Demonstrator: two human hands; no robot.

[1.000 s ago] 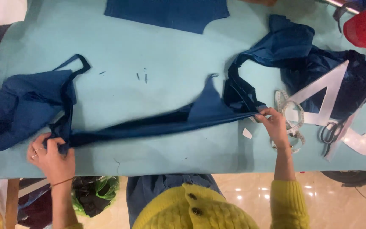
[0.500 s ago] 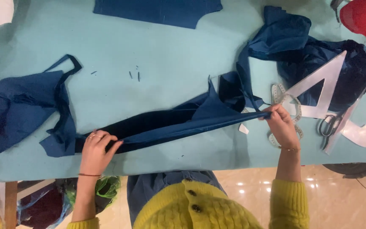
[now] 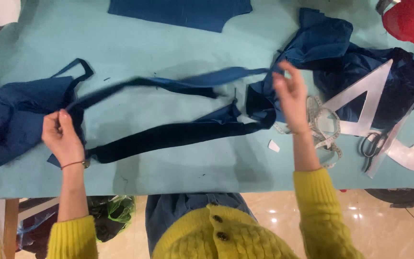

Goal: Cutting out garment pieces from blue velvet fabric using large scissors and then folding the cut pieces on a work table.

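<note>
Head view showed the left hand (image 3: 62,136) pinching one end of a long navy fabric strip (image 3: 178,84), lifted and blurred above the teal table (image 3: 178,163). Right hand (image 3: 291,96) pinched its other end beside a navy fabric heap (image 3: 331,38), near scissors (image 3: 372,146) and tape measure (image 3: 327,139).

Blue fabric strip (image 3: 188,81): raised span motion-blurred. Cut blue panel (image 3: 180,12): top cropped by frame edge. Red object (image 3: 410,19): partly cropped, kind indeterminable. Scissors (image 3: 372,146): blades hidden under ruler (image 3: 398,129).
</note>
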